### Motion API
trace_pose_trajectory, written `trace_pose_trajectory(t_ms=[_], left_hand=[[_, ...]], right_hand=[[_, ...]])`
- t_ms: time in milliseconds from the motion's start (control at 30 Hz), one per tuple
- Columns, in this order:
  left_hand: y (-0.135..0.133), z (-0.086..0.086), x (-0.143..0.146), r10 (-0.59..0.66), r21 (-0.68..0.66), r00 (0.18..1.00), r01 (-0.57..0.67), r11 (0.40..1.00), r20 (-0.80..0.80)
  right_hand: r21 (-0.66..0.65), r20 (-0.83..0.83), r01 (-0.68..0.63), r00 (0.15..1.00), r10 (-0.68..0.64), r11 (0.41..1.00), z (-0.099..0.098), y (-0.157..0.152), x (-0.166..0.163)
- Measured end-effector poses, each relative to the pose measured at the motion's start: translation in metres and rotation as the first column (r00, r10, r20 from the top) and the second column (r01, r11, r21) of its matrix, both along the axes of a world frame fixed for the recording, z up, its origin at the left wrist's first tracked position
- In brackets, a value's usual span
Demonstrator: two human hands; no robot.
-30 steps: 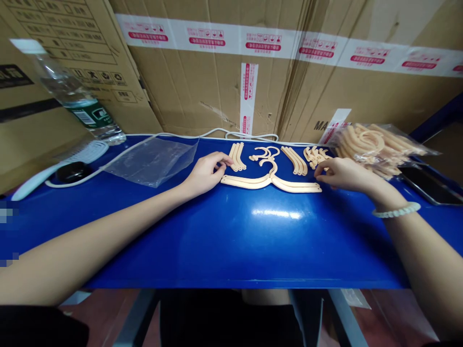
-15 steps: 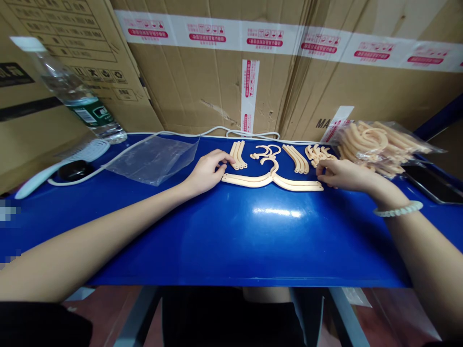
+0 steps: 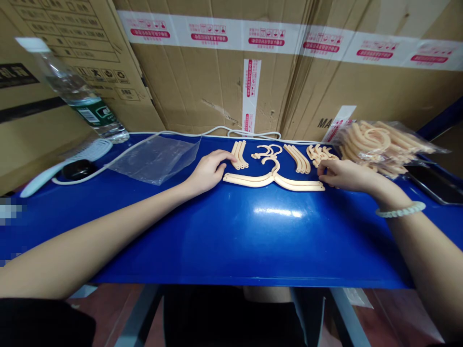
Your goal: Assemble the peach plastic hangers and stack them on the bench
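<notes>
A beige plastic clothes hanger [image 3: 249, 181] lies flat on the blue table, its hook curled at the top and its two arms spread sideways. Beside its left end rests my left hand [image 3: 210, 171], fingers stretched and thumb apart, holding nothing. The forefinger reaches to a group of curved hanger arms [image 3: 239, 155]. My right hand [image 3: 342, 174] is at the hanger's right end, fingers loosely bent, with nothing visible in them. Just behind it is a pile of small curved pieces [image 3: 320, 153]. Loose hooks [image 3: 267, 149] and a second group of arms [image 3: 296, 159] lie behind the hanger.
A clear bag of beige parts [image 3: 379, 142] and a dark phone [image 3: 436, 183] lie at the right. On the left are an empty plastic bag [image 3: 155, 159], a water bottle [image 3: 83, 101], a pale brush [image 3: 72, 161] and a white cable [image 3: 144, 140]. Cardboard boxes [image 3: 210, 82] stand behind.
The whole view has shifted very slightly to the right. Both hands and the beige parts keep their places.
</notes>
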State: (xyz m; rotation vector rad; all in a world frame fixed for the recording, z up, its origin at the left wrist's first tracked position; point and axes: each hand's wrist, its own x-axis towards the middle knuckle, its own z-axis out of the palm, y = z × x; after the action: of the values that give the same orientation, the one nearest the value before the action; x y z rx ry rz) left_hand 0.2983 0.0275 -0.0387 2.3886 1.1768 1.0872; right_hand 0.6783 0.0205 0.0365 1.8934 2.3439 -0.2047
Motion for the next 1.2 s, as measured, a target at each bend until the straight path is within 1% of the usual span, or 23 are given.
trace_pose_trajectory(t_ms=[233, 467, 800, 1033, 1200], left_hand=[[0.0010, -0.0016, 0.0001, 0.001, -0.029, 0.999, -0.002, 1.000, -0.033], [0.0007, -0.0020, 0.0001, -0.011, -0.059, 1.000, 0.010, 0.998, -0.017], [0.0021, -0.0028, -0.0008, -0.031, -0.066, 0.999, 0.030, 0.997, -0.015], [0.0017, -0.0024, -0.0004, -0.038, -0.057, 0.999, 0.038, 0.998, -0.006], [0.0019, -0.0025, -0.0007, -0.040, -0.059, 0.999, 0.039, 0.998, -0.013]], right_hand=[[0.022, -0.013, -0.048, 0.999, 0.048, 0.999, -0.0017, 0.0012, 0.0039], [-0.015, 0.002, 0.017, 1.000, -0.017, 1.000, 0.0012, -0.0016, -0.0026], [0.024, 0.001, -0.032, 0.999, 0.032, 0.999, -0.0015, 0.0005, 0.0019], [-0.011, 0.015, 0.042, 0.999, -0.041, 0.999, 0.0018, -0.0033, -0.0045], [-0.016, 0.011, 0.029, 1.000, -0.029, 0.999, 0.0032, -0.0035, -0.0050]])
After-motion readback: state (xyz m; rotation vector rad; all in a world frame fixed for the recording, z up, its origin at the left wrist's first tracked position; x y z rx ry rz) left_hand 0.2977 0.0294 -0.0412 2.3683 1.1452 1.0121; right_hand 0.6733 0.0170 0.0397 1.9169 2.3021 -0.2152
